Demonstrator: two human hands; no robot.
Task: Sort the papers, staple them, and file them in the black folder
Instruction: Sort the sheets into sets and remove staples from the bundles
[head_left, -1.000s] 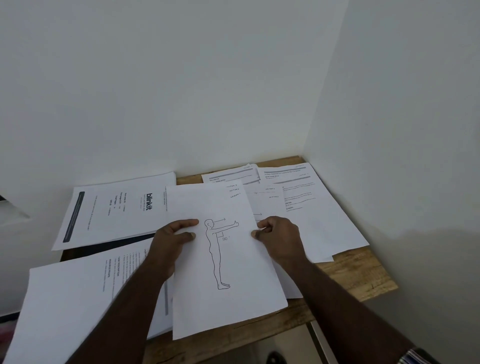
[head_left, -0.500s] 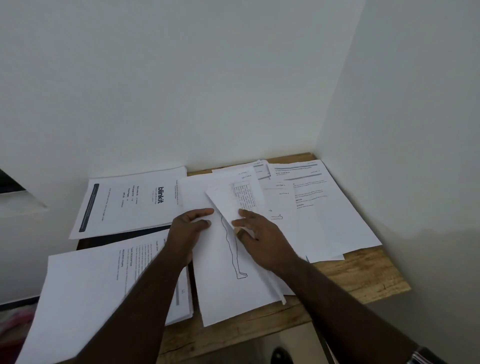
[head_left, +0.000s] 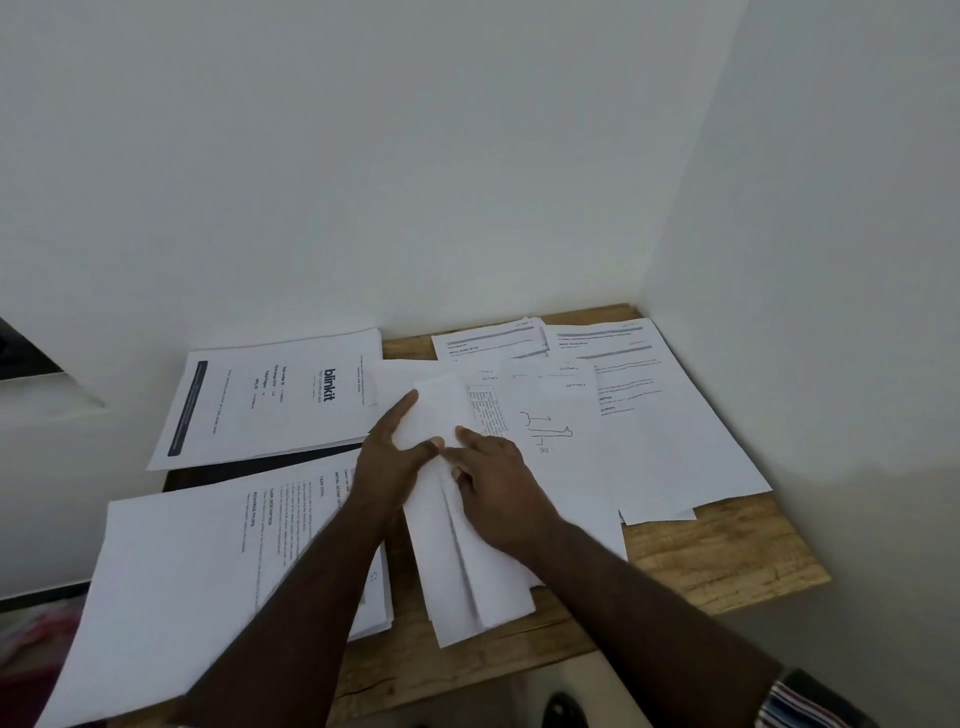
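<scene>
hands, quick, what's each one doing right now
Left hand: holds the left edge of the lifted sheet, thumb across it.
Right hand: open, straight fingers pressing on that same sheet.

Matt white printed paper sheets (head_left: 675, 431) lie on a grainy wooden table (head_left: 727, 545).

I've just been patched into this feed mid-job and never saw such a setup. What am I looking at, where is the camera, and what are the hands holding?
No machine here: a person's two bare hands, filmed by one camera worn on the head, looking down. A wooden table in a wall corner carries spread papers: a "blinkit" sheet, a stack near the left arm, more sheets on the right. The left hand and right hand together hold a turned-over sheet in the middle. No stapler is visible.
</scene>
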